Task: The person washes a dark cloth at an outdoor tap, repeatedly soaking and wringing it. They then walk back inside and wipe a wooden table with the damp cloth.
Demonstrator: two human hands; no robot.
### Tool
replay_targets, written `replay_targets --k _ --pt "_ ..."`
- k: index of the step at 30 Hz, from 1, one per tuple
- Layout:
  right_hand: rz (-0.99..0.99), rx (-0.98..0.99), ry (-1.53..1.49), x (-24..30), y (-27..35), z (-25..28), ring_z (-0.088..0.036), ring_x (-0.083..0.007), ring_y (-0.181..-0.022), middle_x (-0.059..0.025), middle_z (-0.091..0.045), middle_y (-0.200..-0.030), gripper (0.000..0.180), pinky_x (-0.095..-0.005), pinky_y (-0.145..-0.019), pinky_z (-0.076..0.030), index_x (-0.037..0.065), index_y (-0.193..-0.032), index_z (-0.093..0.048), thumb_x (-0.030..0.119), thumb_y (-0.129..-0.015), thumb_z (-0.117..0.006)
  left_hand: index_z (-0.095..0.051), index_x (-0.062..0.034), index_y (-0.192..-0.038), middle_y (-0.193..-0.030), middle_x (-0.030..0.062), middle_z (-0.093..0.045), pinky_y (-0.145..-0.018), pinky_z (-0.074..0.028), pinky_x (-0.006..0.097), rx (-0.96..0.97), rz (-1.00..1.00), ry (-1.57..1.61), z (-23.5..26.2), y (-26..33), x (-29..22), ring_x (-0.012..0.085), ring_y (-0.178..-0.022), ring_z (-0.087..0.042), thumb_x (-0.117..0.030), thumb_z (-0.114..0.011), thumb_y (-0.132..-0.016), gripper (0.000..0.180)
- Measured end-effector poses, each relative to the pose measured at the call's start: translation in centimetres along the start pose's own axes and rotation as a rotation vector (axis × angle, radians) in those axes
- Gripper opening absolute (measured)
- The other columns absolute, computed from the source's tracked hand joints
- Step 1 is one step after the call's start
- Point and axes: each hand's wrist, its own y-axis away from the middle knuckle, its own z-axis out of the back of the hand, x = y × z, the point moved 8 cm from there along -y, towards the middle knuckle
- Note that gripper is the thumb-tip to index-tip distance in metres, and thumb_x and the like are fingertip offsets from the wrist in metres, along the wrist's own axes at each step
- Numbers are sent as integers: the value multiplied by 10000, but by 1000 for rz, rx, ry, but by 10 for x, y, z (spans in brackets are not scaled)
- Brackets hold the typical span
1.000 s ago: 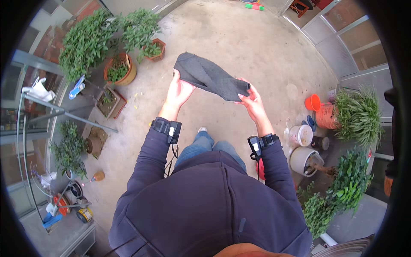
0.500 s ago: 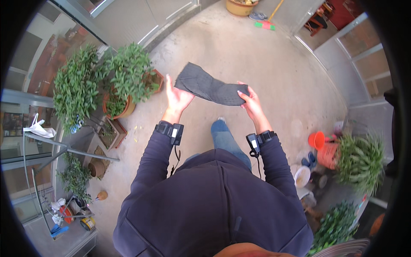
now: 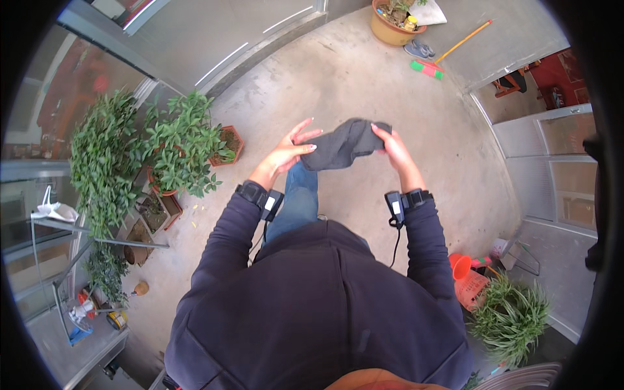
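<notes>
A dark grey piece of folded cloth (image 3: 343,144) is held up in front of me over the concrete floor, bent and twisted through its middle. At its left end my left hand (image 3: 286,153) grips the edge, thumb on top and some fingers stretched out beyond. My right hand (image 3: 395,149) pinches the right end, its thumb lying over the cloth and the other fingers mostly hidden behind. Both wrists carry a black strapped device. Below the cloth, one leg in blue jeans (image 3: 296,201) is forward.
Leafy potted plants (image 3: 182,143) line the left side, near a metal frame (image 3: 97,237). A large planter (image 3: 390,29), shoes (image 3: 419,49) and a broom (image 3: 427,69) stand at the far wall. An orange bucket (image 3: 460,266) and a spiky plant (image 3: 510,318) are at the right. An open doorway (image 3: 530,91) lies far right.
The cloth has gone from nearly flat to twisted, and my hands are closer together. My left thumb now lies over its edge. My view has shifted, and a leg has come forward on the left.
</notes>
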Motion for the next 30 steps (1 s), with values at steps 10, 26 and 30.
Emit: replay_targets --k 10,26,30 --pt "231 140 278 206 -184 -14 -589 -84 -856 -10 -681 -930 323 -258 -779 -475 -33 -1049 -669 261 -915 -655 -546 -66 -1324 -1306 99 -582 -940 -438 313 -68 183 -600 149 -194 -94 175 -1136 -573 -191 -618 -923 426" --pt "473 822 972 351 -489 -154 -462 -185 -551 -178 -522 -598 260 -365 -546 -400 -64 -761 -601 166 -814 -711 -575 -33 -1261 -1160 83 -638 -945 -441 319 143 -178 -642 217 -395 -372 135 -1071 -570 -100 -778 -792 515" --pt "474 973 915 401 -592 -166 -564 -137 -723 -135 -665 -794 270 -326 -690 -483 -31 -992 -664 171 -822 -720 -700 7 -982 -893 -12 -697 -745 -497 255 -148 -203 -599 290 -433 -419 42 -821 -581 -68 -746 -836 171"
